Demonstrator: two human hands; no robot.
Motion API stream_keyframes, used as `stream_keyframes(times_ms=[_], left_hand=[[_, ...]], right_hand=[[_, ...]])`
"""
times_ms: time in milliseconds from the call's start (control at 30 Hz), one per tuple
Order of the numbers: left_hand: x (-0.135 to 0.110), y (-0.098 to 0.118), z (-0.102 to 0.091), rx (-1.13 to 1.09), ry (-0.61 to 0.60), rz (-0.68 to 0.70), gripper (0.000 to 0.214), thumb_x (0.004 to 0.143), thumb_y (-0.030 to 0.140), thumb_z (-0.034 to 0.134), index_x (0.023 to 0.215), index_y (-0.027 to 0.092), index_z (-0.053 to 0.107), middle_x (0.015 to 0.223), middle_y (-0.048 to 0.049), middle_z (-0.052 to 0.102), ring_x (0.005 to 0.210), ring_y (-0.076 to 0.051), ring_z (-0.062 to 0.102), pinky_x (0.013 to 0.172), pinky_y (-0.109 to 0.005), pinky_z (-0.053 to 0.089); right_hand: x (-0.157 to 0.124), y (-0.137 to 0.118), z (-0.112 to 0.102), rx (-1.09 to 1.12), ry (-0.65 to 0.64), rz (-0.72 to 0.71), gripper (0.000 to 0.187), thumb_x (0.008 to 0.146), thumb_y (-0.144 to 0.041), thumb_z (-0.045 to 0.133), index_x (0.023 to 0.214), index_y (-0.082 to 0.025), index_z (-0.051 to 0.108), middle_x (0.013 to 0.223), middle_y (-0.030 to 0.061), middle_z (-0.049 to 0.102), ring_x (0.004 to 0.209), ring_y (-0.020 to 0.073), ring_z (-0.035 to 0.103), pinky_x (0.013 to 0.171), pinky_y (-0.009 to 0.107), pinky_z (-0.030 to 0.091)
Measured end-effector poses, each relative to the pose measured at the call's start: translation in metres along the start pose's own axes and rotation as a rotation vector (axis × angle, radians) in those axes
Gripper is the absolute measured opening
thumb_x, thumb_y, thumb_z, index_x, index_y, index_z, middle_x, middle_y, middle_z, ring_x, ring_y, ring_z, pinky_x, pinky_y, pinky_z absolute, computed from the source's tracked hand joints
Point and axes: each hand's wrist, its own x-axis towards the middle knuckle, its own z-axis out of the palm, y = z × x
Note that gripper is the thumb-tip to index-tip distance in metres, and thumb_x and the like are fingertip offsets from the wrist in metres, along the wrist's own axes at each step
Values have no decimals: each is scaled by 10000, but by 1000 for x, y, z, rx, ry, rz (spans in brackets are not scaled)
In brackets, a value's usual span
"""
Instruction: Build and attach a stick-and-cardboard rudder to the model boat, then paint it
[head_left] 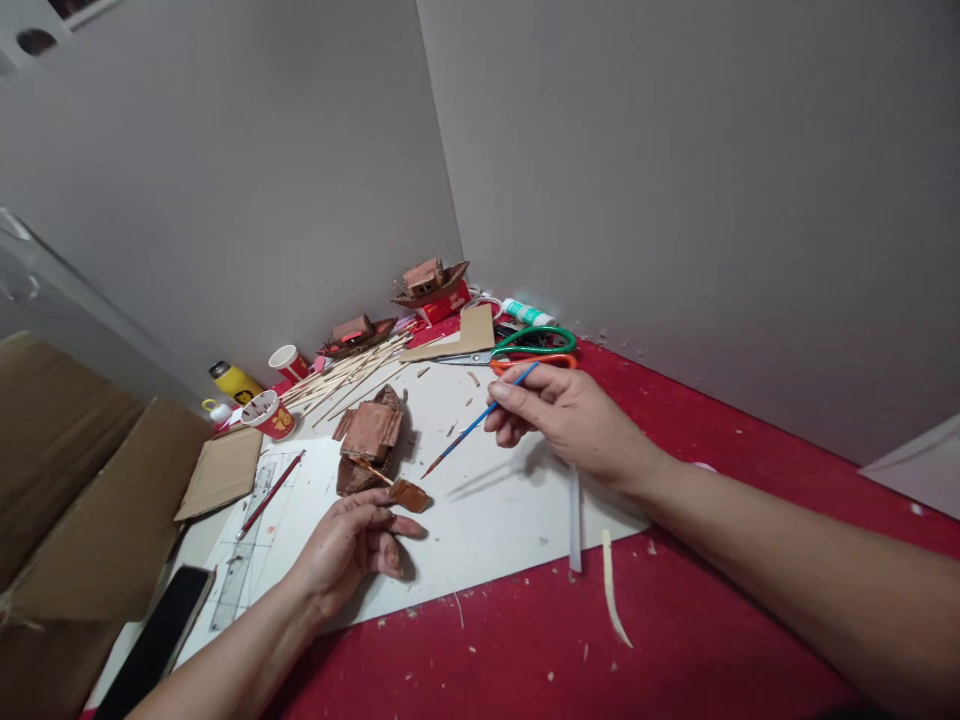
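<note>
My right hand (536,410) pinches a thin blue paintbrush (480,422), its tip pointing down and left, just off a small brown-painted piece on a thin stick (411,495). That piece is at the fingertips of my left hand (360,545), held between thumb and forefinger while the other fingers curl loosely. Right behind it, a brown model boat (371,430) with a roofed cabin rests on the white sheet (495,530). How the stick's far end meets the boat, touching or apart, I cannot tell.
Green-handled scissors (532,345), a cardboard offcut (476,328) and wooden sticks (352,375) lie at the back. Two more model boats (431,282) stand near the wall. At left are a paint-stained paper cup (268,414), a dark red pencil (270,495), a ruler (241,555) and a cardboard box (97,500).
</note>
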Motion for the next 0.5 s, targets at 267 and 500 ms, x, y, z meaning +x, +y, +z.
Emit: stream_keyframes(times_ms=[267,500], left_hand=[[-23,-7,-18,-23,78,-27,273,810,68,527,1080,74,565,806,-145,743,403,-91,560,458,-218,470],[-52,-12,-36,-224,136,-48,464,984,404,377,1013,30,650,756,-156,720,392,-99,540,421,-232,455]], right_hand=[[-1,-2,3,51,2,84,438,623,-555,812,714,-171,623,596,21,686,463,106,593,468,231,506],[-6,-8,7,91,45,181,479,527,-565,851,663,-164,627,582,13,672,449,98,580,454,212,489]])
